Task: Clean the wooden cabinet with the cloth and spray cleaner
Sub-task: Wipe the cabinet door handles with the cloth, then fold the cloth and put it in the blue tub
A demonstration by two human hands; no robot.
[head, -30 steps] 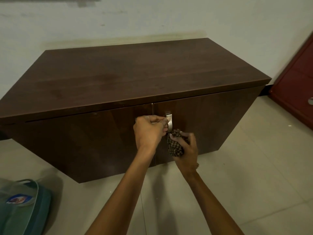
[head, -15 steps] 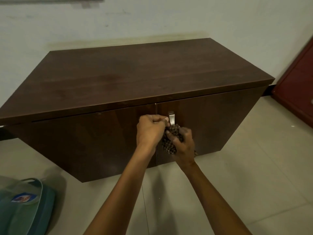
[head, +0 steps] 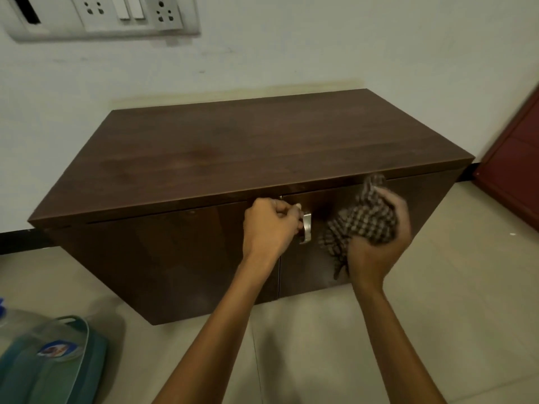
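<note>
**Room.** Pale plastered wall; a switch-and-socket panel (head: pixel 99 16) at 11 o'clock of the view. Floor (head: pixel 466 272) of light tiles. A red-brown panelled piece (head: pixel 513 176) stands at 3 o'clock, apart from the cabinet. A teal plastic container (head: pixel 49 360) with a label sits on the tiles at 8 o'clock; whether it is the cleaner cannot be told, and no spray bottle is identifiable.

**Item.** Dark wooden cabinet (head: pixel 262 147), low, two doors, back to the wall. One metal handle (head: pixel 306 228) shows on the right door, just beside the seam.

**Hands.**
- Left hand (head: pixel 269 228): fingers stay curled tight at the seam, knuckles touching the handle. What they clasp is hidden, so its grip cannot be told.
- Right hand (head: pixel 379 249): clenched round the bunched checked cloth (head: pixel 364 223), which is pressed to the right door.

**Change noted.**
- Half a second ago the cloth was at the handle, against the left hand.
- It now lies at 3 o'clock of the handle, well up the door, its top corner reaching the front edge of the cabinet top.
- The view has also tilted up, bringing the panel in.

**Assessment.** The handle seems dealt with and wiping appears to have passed to the right door face. The left door (head: pixel 175 252) and the sides probably remain.
</note>
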